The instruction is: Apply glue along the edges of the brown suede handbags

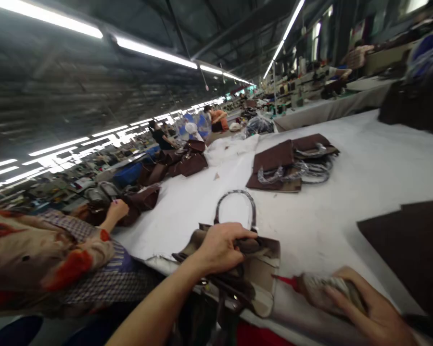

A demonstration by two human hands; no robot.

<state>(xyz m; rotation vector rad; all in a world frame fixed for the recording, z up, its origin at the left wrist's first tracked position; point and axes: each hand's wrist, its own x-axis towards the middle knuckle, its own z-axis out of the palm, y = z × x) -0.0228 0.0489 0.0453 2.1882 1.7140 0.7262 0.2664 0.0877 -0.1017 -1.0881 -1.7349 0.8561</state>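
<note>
A brown handbag (263,276) lies at the near edge of the white table, its pale lining showing and one wrapped loop handle (237,193) standing up behind it. My left hand (223,245) grips the bag from above, fingers closed around its dark upper part. In my right hand (371,307) is a glue bottle (328,290) with a red pointed nozzle, held on its side. The nozzle tip points left at the bag's right edge; whether it touches I cannot tell. The bag's underside is partly hidden by my left arm.
Stacked brown bag pieces with plastic-wrapped handles (292,163) lie further back on the white table (324,221). Dark brown panels (411,254) lie at the right. A co-worker in a patterned sleeve (75,254) sits close on the left, handling bags; more brown bags (187,161) are piled beyond.
</note>
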